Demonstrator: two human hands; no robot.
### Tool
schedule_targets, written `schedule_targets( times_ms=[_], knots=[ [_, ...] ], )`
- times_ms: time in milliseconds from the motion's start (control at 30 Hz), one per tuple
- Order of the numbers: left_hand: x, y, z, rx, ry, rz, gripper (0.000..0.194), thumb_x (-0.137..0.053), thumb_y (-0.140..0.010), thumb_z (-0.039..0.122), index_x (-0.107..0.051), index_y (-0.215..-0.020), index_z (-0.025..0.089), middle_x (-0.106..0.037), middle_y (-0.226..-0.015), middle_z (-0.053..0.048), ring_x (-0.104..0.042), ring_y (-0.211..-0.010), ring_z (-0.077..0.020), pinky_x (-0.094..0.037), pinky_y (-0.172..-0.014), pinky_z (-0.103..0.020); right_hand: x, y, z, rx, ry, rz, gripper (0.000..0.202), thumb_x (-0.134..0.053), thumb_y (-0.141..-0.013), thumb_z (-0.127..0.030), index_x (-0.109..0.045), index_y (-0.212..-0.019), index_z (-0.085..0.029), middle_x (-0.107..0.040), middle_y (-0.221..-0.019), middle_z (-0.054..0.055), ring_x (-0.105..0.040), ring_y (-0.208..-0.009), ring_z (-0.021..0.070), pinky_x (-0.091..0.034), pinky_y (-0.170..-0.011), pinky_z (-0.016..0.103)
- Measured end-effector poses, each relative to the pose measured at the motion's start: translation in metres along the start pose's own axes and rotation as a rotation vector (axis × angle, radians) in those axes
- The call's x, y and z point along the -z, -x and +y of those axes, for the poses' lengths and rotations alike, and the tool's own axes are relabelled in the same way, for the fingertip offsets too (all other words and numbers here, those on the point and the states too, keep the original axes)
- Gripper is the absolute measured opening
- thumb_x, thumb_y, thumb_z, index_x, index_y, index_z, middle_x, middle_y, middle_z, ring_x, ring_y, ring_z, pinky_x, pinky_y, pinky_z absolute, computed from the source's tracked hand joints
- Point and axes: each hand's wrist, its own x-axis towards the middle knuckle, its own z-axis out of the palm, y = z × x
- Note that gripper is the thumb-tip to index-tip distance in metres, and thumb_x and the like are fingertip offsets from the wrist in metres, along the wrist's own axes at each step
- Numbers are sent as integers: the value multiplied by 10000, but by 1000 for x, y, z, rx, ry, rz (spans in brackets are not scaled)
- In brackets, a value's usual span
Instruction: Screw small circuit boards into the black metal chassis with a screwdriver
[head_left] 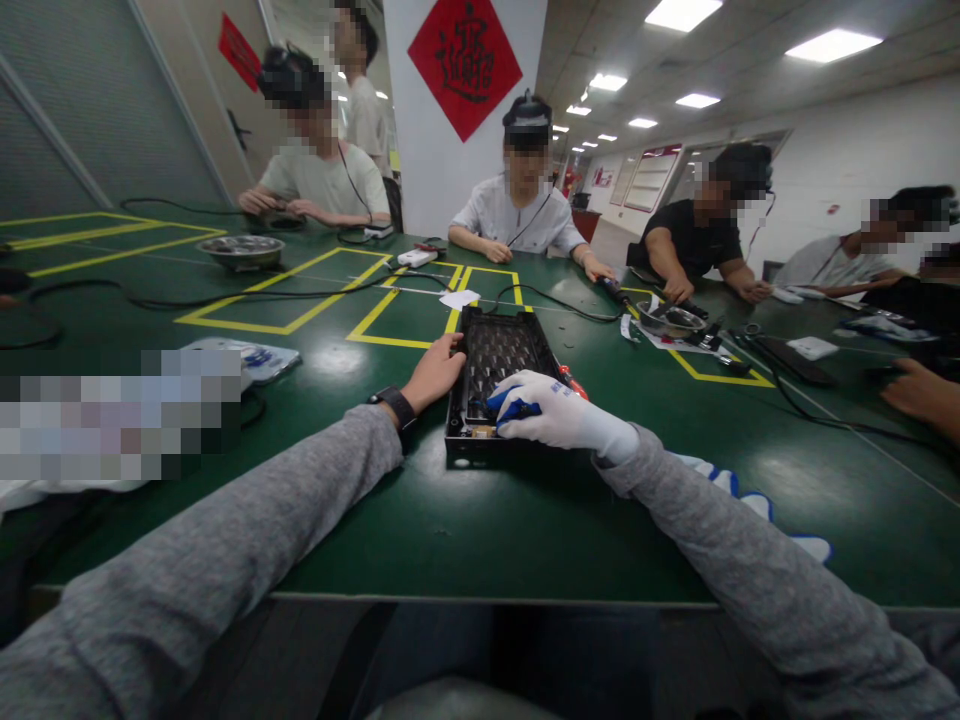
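A black plastic case [517, 335] lies open side up on the green table, with rows of small pale posts or pins inside. My left hand [437, 368], bare with a black band at the wrist, grips the case's left rim. Over the near end of the case is my right hand [551, 410], in a white glove with blue fingers. Its fingers are curled down into the case, and whatever they pinch is hidden. A small brownish part [480, 432] shows in the near corner. Just right of the case sits something with red handles [572, 382], partly covered by my glove.
Another white and blue glove [739, 495] lies under my right forearm. Metal bowls [241, 250] stand at far left and right. Black cables [300, 298] cross the green table [360, 540], marked with yellow tape. A plastic bag [274, 360] lies left. Several people sit across and to the right.
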Motion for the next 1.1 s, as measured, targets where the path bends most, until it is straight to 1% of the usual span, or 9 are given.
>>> schedule_targets(
  times_ms=[100, 233, 400, 533, 633, 900, 1000, 1100],
  knots=[
    [0, 0, 0, 7, 0, 1, 509, -426, -726, 190, -475, -1229, 133, -527, -1244, -107, -487, -1145, -222, -364, -1020, -380, 0, 0, 0, 8, -11, 4, 198, -654, -735, -375, -691, -819, -200, -628, -1032, 55, -543, -998, 179, -413, -913, 350],
    [0, 0, 1, 2, 4, 3, 517, -424, -723, 188, -476, -1231, 111, -531, -1234, -122, -492, -1134, -228, -368, -1015, -377, 1, -1, -1, 20, -5, 8, 197, -650, -738, -370, -691, -812, -192, -630, -1021, 59, -549, -975, 175, -415, -906, 349],
    [0, 0, 1, 8, 3, 3, 508, -427, -719, 186, -482, -1223, 149, -532, -1241, -95, -488, -1142, -223, -362, -1020, -390, 1, -1, -3, 1, -9, 1, 196, -657, -732, -367, -690, -825, -197, -634, -1011, 57, -552, -976, 178, -415, -904, 350],
    [0, 0, 0, 6, 9, 4, 514, -427, -718, 190, -480, -1226, 138, -526, -1247, -102, -486, -1144, -225, -360, -1021, -388, 1, -1, -2, 17, -3, -10, 194, -646, -743, -371, -686, -819, -198, -639, -1000, 52, -556, -974, 172, -412, -910, 340],
    [0, 0, 0, 6, 9, 1, 512, -426, -720, 186, -479, -1226, 129, -527, -1243, -112, -488, -1139, -229, -363, -1019, -393, 1, -1, -1, 4, 12, -7, 212, -646, -740, -386, -688, -822, -195, -632, -1011, 56, -552, -976, 174, -416, -900, 340],
    [0, 0, 1, 0, 5, 0, 518, -424, -716, 183, -479, -1229, 139, -532, -1238, -99, -484, -1147, -224, -364, -1020, -389, 1, -1, 0, -1, 19, -3, 203, -647, -738, -385, -688, -811, -200, -636, -1008, 54, -555, -972, 178, -419, -896, 346],
    [0, 0, 1, -2, 5, 1, 520, -427, -716, 186, -479, -1231, 140, -532, -1239, -98, -486, -1144, -228, -367, -1017, -394, 2, -1, -3, 2, 14, -2, 199, -628, -756, -382, -684, -810, -199, -641, -1002, 50, -560, -967, 174, -421, -895, 337],
    [0, 0, 0, -11, 2, 2, 523, -424, -721, 189, -472, -1239, 133, -531, -1241, -100, -485, -1145, -225, -366, -1020, -385, 5, -1, -8, 18, -7, -17, 221, -575, -802, -386, -682, -807, -192, -645, -1001, 48, -562, -969, 165, -414, -904, 327]
  ],
)
